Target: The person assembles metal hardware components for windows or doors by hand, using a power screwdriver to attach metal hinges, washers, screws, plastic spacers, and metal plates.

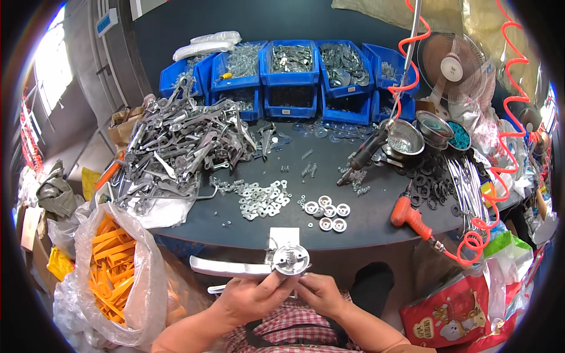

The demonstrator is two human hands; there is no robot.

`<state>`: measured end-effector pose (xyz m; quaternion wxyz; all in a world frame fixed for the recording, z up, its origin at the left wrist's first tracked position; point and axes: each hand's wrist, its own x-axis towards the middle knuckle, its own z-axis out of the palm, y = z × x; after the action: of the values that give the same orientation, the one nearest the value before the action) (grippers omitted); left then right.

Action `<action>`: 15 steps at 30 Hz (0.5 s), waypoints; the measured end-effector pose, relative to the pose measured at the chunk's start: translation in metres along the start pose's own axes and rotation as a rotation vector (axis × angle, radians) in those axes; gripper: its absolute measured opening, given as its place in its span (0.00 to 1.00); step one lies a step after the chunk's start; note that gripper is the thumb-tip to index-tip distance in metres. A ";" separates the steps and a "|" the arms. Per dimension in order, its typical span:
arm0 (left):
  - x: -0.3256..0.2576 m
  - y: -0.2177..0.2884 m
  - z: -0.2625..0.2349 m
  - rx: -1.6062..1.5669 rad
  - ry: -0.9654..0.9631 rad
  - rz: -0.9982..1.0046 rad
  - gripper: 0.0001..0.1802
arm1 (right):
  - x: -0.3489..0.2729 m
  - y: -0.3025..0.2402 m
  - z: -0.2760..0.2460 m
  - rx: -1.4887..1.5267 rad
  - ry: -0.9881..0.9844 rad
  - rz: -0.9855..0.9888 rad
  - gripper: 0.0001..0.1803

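Both hands, left hand (254, 296) and right hand (318, 292), grip a metal lever assembly (282, 262); blue bins (291, 73) hold metal parts.

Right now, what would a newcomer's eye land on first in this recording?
Probably the heap of silvery metal parts sprawling over the dark table's left side, and the row of blue bins behind it. Next the orange coiled air hose at right. Close in, both hands, left hand and right hand, hold a shiny metal handle assembly.
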<state>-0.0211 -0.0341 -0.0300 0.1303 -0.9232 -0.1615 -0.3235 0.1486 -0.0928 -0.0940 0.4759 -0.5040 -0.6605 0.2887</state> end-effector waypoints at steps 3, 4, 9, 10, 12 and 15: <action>-0.001 0.001 -0.004 0.030 0.012 -0.014 0.19 | 0.001 -0.005 0.002 -0.032 0.069 -0.029 0.08; -0.001 0.002 -0.007 0.017 0.020 -0.033 0.20 | 0.003 -0.006 0.002 -0.049 0.123 -0.088 0.07; -0.008 0.003 -0.003 -0.018 0.057 -0.060 0.22 | 0.004 -0.013 -0.003 -0.164 0.137 -0.210 0.06; -0.008 0.004 -0.003 -0.025 0.064 -0.066 0.21 | 0.004 -0.014 -0.004 -0.179 0.133 -0.228 0.06; -0.008 0.004 -0.003 -0.032 0.071 -0.070 0.20 | 0.003 -0.019 -0.004 -0.181 0.138 -0.229 0.06; -0.009 0.003 -0.004 -0.032 0.058 -0.068 0.19 | 0.004 -0.015 0.002 -0.174 0.153 -0.226 0.06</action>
<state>-0.0291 -0.0399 -0.0328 0.1090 -0.9093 -0.1836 -0.3572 0.1408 -0.0941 -0.0801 0.5091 -0.4862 -0.6972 0.1357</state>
